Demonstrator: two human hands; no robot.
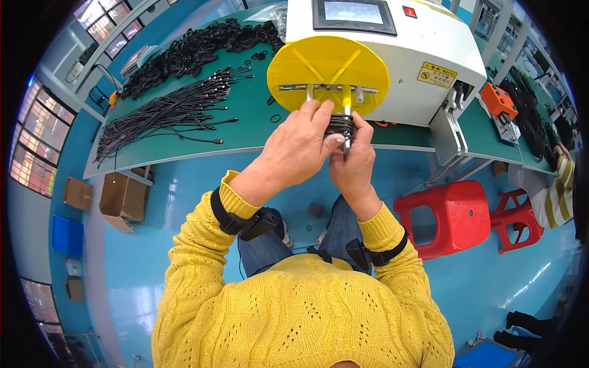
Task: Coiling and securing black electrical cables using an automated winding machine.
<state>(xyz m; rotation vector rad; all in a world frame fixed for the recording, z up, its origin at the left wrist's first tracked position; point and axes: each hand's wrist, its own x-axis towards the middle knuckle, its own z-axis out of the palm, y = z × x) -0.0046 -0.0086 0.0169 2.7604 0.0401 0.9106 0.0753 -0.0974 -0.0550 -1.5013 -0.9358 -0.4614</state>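
Observation:
A black cable wound into a small coil (339,124) sits at the right-hand post of a round yellow disc (285,64) on a white machine. My left hand (297,144) is closed on the coil's left side, with its thumb low on the loops and its fingertips up by the disc's left post (310,92). From the other side my right hand (356,161) grips the same coil, fingers along its right edge. A connector end (347,145) shows just under the loops. Part of the coil is hidden behind my fingers.
On the green table (254,132), straight black cables (178,107) lie in a bundle at left, with a heap of coiled cables (190,55) behind. The machine (423,46) stands at right. Red stools (454,214) are on the floor; another person's striped sleeve (559,190) shows far right.

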